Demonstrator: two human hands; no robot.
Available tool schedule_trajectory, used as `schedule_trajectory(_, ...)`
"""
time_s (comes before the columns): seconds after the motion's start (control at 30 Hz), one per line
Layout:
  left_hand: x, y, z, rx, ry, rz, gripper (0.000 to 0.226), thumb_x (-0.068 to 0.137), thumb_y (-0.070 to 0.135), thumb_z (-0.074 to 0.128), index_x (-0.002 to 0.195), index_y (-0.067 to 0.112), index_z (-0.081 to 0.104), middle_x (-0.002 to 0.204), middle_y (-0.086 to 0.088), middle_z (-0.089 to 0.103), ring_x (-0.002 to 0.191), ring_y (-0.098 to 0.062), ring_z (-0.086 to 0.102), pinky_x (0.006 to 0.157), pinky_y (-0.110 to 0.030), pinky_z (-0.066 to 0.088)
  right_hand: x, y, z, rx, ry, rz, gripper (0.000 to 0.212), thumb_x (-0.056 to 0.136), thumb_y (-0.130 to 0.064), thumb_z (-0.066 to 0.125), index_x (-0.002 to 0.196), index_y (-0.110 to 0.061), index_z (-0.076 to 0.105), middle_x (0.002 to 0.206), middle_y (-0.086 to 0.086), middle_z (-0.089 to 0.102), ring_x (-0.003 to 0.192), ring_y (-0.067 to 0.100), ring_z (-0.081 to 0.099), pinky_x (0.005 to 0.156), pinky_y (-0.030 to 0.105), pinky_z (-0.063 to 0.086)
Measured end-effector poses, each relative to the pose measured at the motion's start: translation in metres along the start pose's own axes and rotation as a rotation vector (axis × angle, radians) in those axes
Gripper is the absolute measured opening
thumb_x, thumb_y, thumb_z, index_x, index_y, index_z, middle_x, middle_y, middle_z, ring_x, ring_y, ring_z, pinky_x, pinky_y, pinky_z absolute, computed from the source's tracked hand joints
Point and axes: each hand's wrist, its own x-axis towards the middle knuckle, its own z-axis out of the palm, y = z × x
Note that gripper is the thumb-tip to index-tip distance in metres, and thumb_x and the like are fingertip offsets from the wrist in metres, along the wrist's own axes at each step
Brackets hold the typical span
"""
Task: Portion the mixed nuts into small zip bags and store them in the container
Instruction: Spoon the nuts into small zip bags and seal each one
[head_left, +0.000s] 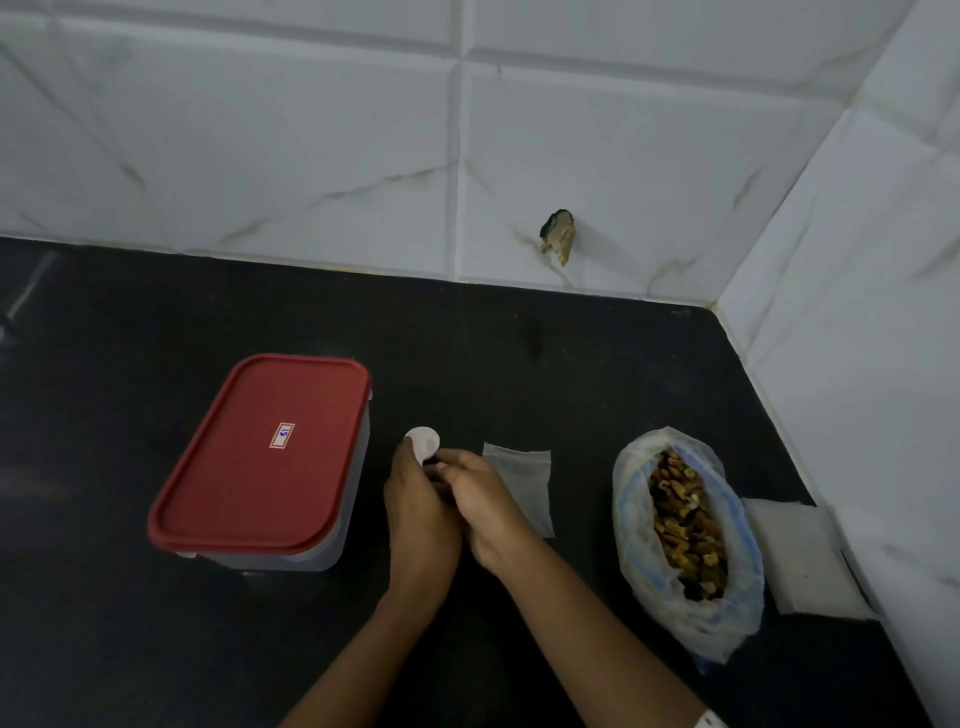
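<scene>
Left hand (421, 514) pinches round white disc (423, 444); right hand (485, 499) curled beside, grip unclear.

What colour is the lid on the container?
The lid is red, with a small white sticker in its middle. It shows best in the head view.

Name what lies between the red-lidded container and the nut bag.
Head view: left hand holding a white round object, right hand, a flat zip bag.
</scene>
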Motion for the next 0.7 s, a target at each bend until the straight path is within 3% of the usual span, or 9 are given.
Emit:
schedule_trajectory(0.07, -0.004, 0.008, 0.003, -0.086, 0.012, 0.043, 0.048, 0.092, 0.015, 0.049, 0.138, 0.014, 0.036, 0.131, 0.0, 0.051, 0.119, -0.012, 0.05, 0.099, -0.034, 0.046, -0.001, -0.001, -0.007, -0.017, 0.05, -0.039, 0.025, 0.094, -0.012, 0.044, 0.114, -0.022, 0.056, 0.1, -0.004, 0.065, 0.093, 0.008, 0.062, 0.085, 0.024, 0.051)
schedule_trajectory(0.17, -0.008, 0.019, 0.008, -0.2, -0.035, 0.126, 0.046, 0.094, 0.014, 0.048, 0.138, 0.02, 0.036, 0.128, 0.006, 0.052, 0.116, -0.006, 0.051, 0.097, -0.028, 0.046, -0.001, -0.003, -0.021, -0.037, 0.131, -0.121, 0.03, 0.093, -0.011, 0.049, 0.116, -0.03, 0.049, 0.107, -0.001, 0.064, 0.097, 0.01, 0.062, 0.084, 0.025, 0.051)
schedule_trajectory(0.27, -0.003, 0.025, 0.014, -0.211, -0.105, 0.208, 0.043, 0.094, 0.015, 0.042, 0.137, 0.018, 0.037, 0.131, 0.005, 0.05, 0.119, -0.005, 0.049, 0.099, -0.026, 0.043, -0.001, -0.01, -0.039, -0.02, 0.249, -0.183, 0.031, 0.092, -0.005, 0.047, 0.113, -0.027, 0.05, 0.102, 0.0, 0.062, 0.095, 0.013, 0.062, 0.081, 0.025, 0.051)
schedule_trajectory(0.4, 0.023, 0.023, 0.03, 0.21, -0.161, 0.348, 0.044, 0.091, 0.022, 0.033, 0.133, 0.021, 0.047, 0.143, -0.001, 0.04, 0.132, -0.017, 0.034, 0.106, -0.028, 0.032, -0.001, -0.017, -0.066, -0.11, 0.432, -0.247, 0.034, 0.09, -0.003, 0.046, 0.12, -0.017, 0.052, 0.098, 0.003, 0.06, 0.094, 0.016, 0.058, 0.085, 0.031, 0.048)
schedule_trajectory(0.5, 0.039, 0.024, 0.043, 0.475, -0.24, 0.35, 0.036, 0.096, 0.02, 0.041, 0.13, 0.028, 0.05, 0.148, -0.001, 0.03, 0.135, -0.024, 0.023, 0.107, -0.035, 0.027, -0.004, -0.021, -0.081, -0.116, 0.467, -0.282, 0.028, 0.09, -0.005, 0.046, 0.113, -0.018, 0.054, 0.096, 0.005, 0.06, 0.085, 0.014, 0.055, 0.076, 0.03, 0.046)
schedule_trajectory(0.6, 0.047, 0.022, 0.05, 0.549, -0.285, 0.358, 0.028, 0.094, 0.024, 0.048, 0.122, 0.025, 0.054, 0.146, 0.0, 0.032, 0.134, -0.024, 0.023, 0.105, -0.035, 0.029, -0.007, -0.023, -0.091, -0.134, 0.487, -0.334, 0.011, 0.092, -0.016, 0.05, 0.1, -0.019, 0.057, 0.081, -0.003, 0.057, 0.074, 0.01, 0.052, 0.071, 0.028, 0.044)
schedule_trajectory(0.7, 0.048, 0.019, 0.052, 0.479, -0.236, 0.387, 0.018, 0.092, 0.022, 0.052, 0.108, 0.019, 0.059, 0.136, 0.0, 0.041, 0.128, -0.023, 0.03, 0.099, -0.032, 0.03, -0.013, -0.023, -0.1, -0.228, 0.528, -0.371, 0.01, 0.091, -0.027, 0.055, 0.091, -0.017, 0.057, 0.073, -0.006, 0.052, 0.069, 0.008, 0.05, 0.062, 0.021, 0.042)
